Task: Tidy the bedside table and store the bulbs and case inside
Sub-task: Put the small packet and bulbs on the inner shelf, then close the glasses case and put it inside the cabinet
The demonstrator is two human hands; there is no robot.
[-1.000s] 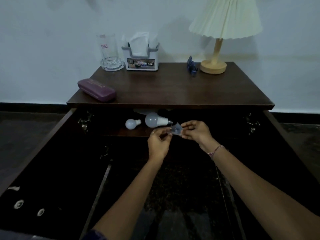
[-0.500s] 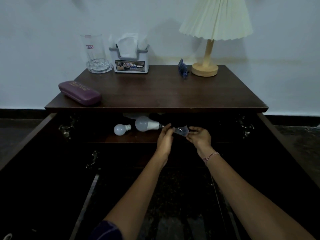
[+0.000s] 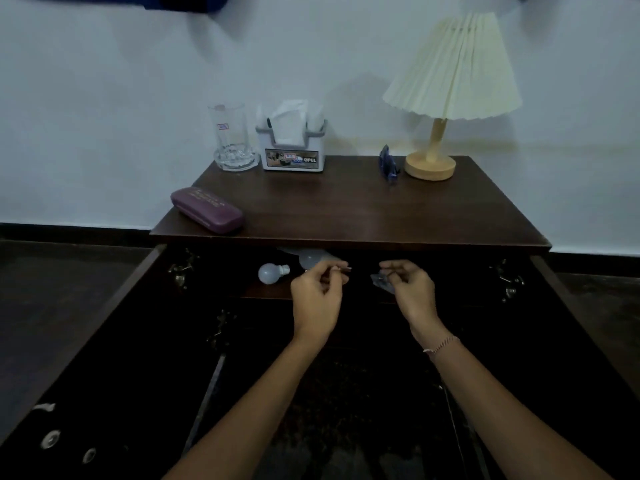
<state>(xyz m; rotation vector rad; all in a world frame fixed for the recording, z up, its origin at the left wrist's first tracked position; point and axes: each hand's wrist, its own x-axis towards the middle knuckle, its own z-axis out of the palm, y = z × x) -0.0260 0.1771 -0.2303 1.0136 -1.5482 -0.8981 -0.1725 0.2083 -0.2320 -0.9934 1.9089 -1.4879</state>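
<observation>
A pale wall (image 3: pixel 104 116) is rising behind the dark wooden bedside table (image 3: pixel 363 209); black skirting (image 3: pixel 69 232) is edging a dim floor (image 3: pixel 52 278), perhaps stone.

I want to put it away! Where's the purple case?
In the head view, the purple case lies on the table top at its front left corner, in front of the glass mug, not yet inside.

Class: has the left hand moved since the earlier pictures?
Yes: the left hand shifted leftward, nearer the small bulb, away from the right hand pinching a clear piece.
</observation>
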